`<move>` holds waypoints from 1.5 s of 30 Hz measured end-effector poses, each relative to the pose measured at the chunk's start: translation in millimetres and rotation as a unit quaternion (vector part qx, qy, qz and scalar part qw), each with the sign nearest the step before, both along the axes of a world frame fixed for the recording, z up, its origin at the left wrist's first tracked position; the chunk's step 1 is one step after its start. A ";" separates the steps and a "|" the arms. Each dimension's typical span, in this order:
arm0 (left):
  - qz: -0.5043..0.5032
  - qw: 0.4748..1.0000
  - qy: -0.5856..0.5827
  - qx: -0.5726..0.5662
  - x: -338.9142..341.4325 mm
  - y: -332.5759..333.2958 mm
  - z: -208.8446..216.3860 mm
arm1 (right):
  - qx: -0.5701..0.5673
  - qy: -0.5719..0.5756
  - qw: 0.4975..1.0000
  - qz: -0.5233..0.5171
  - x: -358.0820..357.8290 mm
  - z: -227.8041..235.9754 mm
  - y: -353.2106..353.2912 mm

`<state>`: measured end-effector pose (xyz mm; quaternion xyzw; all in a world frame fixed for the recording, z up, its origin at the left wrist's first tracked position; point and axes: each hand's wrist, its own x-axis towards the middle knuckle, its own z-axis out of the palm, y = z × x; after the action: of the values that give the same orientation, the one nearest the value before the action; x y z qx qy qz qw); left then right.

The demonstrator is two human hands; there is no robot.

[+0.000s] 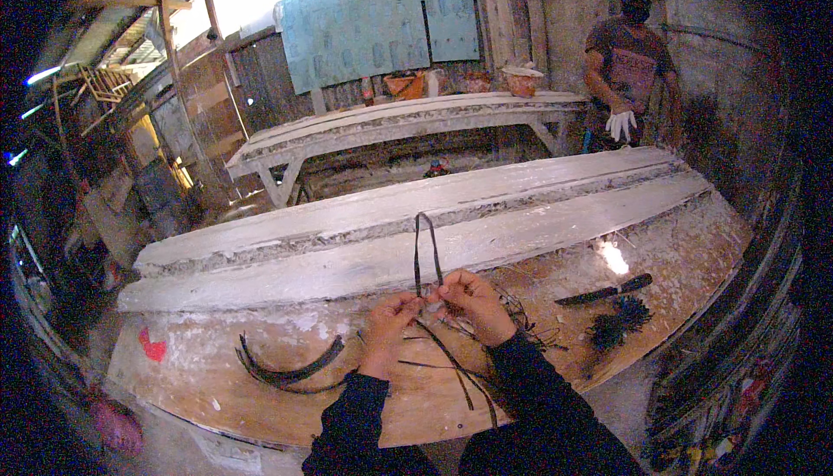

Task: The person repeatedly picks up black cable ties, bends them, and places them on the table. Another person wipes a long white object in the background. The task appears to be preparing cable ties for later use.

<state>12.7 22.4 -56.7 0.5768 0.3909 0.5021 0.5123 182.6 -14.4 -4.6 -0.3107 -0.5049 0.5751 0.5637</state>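
A thin black strip (pixel 416 250) is bent into a tall narrow loop standing up above my hands. My left hand (pixel 392 327) pinches one side of the loop low down, and my right hand (pixel 475 307) pinches the other side close by. Below them, loose black strips (pixel 455 363) hang or lie across the wooden board. Thin dark strands (pixel 521 315) lie tangled beside my right hand. Several curved black strips (pixel 291 374) rest in a bunch left of my left wrist. A knife (pixel 607 290) with a dark blade and handle lies to the right, just beyond a dark, bristly bundle (pixel 618 323).
Long whitish planks (pixel 347 255) run along the far side of the worktable (pixel 685 255). A red scrap (pixel 152 346) lies at the left end. Behind stands a whitened bench (pixel 408 120) with orange containers (pixel 523 83). A person (pixel 629 59) wearing a white glove stands at the far right.
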 end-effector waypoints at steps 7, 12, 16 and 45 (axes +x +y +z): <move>-0.025 0.994 -0.067 -0.085 8.8 -20.9 14.3 | 0.011 -0.103 0.994 -0.038 -5.9 -21.5 5.6; -0.004 0.995 -0.038 -0.094 9.9 -24.4 22.2 | 0.068 -0.121 0.989 -0.054 -4.9 -27.7 13.6; -0.009 0.994 -0.047 -0.100 10.9 -24.4 23.8 | 0.025 -0.166 0.984 -0.063 -5.9 -24.8 11.2; -0.067 0.995 -0.061 -0.052 11.0 -21.9 20.0 | 0.073 -0.194 0.970 -0.128 -9.8 -20.1 8.0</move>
<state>23.7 0.5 -36.7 0.5425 0.3449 0.4798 0.5971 172.8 -6.4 -24.7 -0.4362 -0.6011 0.3882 0.5456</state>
